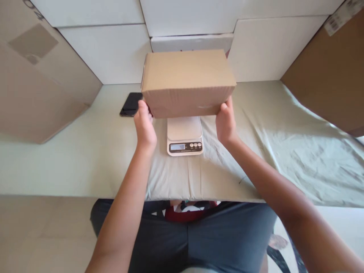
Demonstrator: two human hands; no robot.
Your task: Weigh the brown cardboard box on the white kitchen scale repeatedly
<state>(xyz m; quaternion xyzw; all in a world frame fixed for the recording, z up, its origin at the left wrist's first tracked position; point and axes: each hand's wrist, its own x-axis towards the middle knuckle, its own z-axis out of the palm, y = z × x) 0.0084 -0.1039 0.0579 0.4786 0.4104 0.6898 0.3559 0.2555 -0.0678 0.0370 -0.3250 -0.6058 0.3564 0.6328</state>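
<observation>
1. The left hand (145, 123) is grasping the cardboard box (187, 76) near its lower left corner.
2. The right hand (226, 121) is gripping the lower right corner, so both ends are being supported.
3. The box is hiding the rear of the white scale (184, 129); from where I'm standing, I can't tell whether it is touching the plate.
4. The display (178, 146) is facing the person and seems to be showing 48.
5. For steady handling, I'd be keeping both hands at equal height, moving slowly and watching that fingertips aren't getting trapped underneath.
6. I'd also be centring the box over the scale, since it is overhanging on both sides.
7. A phone (131, 104) is lying on the cloth-covered tabletop (71, 159) beside the left hand, so that side is needing care.
</observation>
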